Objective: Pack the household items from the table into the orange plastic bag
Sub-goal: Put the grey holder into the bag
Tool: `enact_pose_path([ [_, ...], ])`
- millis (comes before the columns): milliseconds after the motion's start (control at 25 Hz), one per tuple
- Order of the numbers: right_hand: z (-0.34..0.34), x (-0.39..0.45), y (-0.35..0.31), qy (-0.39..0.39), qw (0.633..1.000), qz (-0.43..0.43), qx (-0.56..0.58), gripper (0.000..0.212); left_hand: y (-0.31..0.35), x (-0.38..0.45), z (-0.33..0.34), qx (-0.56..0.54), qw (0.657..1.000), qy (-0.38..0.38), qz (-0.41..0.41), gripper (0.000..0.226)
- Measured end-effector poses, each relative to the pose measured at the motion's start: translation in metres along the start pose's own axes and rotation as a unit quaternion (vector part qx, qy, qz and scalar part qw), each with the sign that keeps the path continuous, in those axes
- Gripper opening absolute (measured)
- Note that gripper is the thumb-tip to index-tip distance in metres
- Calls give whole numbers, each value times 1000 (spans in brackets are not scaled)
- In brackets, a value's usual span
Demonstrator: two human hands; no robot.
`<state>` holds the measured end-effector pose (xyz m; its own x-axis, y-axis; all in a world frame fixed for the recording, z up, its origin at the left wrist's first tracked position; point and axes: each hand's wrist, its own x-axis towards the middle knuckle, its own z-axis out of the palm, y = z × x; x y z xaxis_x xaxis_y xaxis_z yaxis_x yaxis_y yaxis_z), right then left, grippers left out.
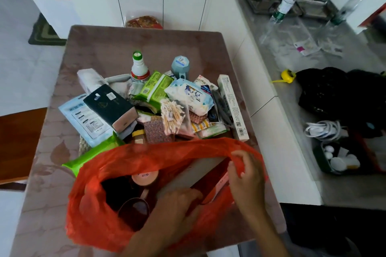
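Note:
The orange plastic bag (100,210) lies open at the near edge of the table (104,48). My right hand (244,175) pinches its right rim and holds it up. My left hand (173,208) reaches into the bag and rests on a long flat box (194,171) inside. A brown cup (133,213) and a pink lid (144,177) also sit in the bag. Behind the bag is a pile of household items: a white bottle (139,69), a blue cup (180,65), a green wipes pack (155,87), cotton swabs (172,115), a dark tissue pack (112,106) and a white box (231,106).
A grey counter (313,100) runs along the right with plastic bottles (286,4), a yellow tape measure (288,75), a black bag (330,92) and a white cable (321,129). A wooden chair (18,144) stands at the left. White wall panels rise behind the table.

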<state>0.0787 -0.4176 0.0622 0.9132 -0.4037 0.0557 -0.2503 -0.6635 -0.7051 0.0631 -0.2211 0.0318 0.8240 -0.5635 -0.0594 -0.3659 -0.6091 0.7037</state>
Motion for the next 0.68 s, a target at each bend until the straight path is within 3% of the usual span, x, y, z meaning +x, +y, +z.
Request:
enact_pose_path([
  [80, 9, 42, 7, 9, 999, 45, -25, 26, -15, 4, -13, 34, 999, 35, -14, 27],
  [160, 16, 90, 25, 8, 992, 79, -93, 35, -24, 7, -20, 43, 999, 20, -22, 24],
  [320, 47, 172, 67, -92, 963, 152, -204, 58, -24, 4, -11, 70, 995, 36, -61, 27],
  [400, 63, 196, 86, -116, 953, 172, -220, 62, -18, -7, 5, 61, 995, 28, -68, 38],
  [520, 72, 220, 109, -150, 938, 162, -268, 61, -10, -26, 29, 64, 994, -41, -75, 69],
  [600, 61, 235, 112, -176, 943, 202, -198, 60, -5, -34, 41, 73, 994, -66, -54, 61],
  [680, 33, 230, 99, -169, 949, 267, -5, 48, -4, -39, 41, 86, 992, -85, -39, 62],
])
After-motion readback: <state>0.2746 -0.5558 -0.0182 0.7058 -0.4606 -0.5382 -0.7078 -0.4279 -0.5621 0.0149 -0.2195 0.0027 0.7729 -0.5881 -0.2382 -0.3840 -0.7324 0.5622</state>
